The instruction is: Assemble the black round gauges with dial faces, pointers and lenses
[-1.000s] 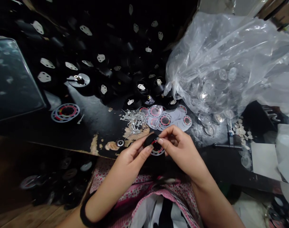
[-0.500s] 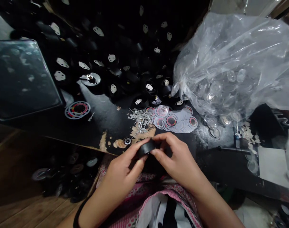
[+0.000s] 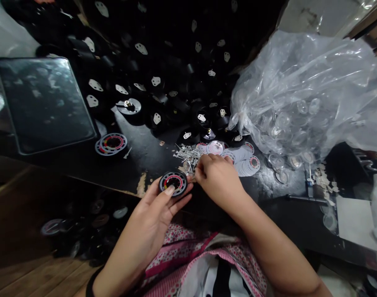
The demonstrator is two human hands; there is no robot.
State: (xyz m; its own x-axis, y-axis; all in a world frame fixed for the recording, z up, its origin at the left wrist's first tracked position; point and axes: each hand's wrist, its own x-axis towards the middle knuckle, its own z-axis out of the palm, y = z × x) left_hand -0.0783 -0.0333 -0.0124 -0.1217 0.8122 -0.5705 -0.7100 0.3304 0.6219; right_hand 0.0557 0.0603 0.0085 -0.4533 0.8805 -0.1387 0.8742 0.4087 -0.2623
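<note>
My left hand (image 3: 159,210) is wrapped around a round black gauge (image 3: 173,184), its thumb lying on the dial. The dial faces up, with grey, red and yellow markings. Just right of it, my right hand (image 3: 217,177) is closed in a pinch over the near edge of a heap of small grey pointers (image 3: 187,154). What its fingertips hold, if anything, is hidden. Behind that hand lies a spread of printed dial discs (image 3: 245,167), partly covered by it. Two more dial discs (image 3: 114,142) overlap at the left, with a single pointer (image 3: 128,153) beside them.
Many black gauge housings (image 3: 157,119) with pale plates crowd the back. A clear plastic bag (image 3: 287,82) of round clear covers stands at the right. At the left is a dark glossy panel (image 3: 48,107). A white card (image 3: 357,220) lies at far right.
Both hands were on the black gauge, held edge-on. My left hand now has it dial-up, further left; my right hand has let go and moved to the pointers. The view has shifted slightly.
</note>
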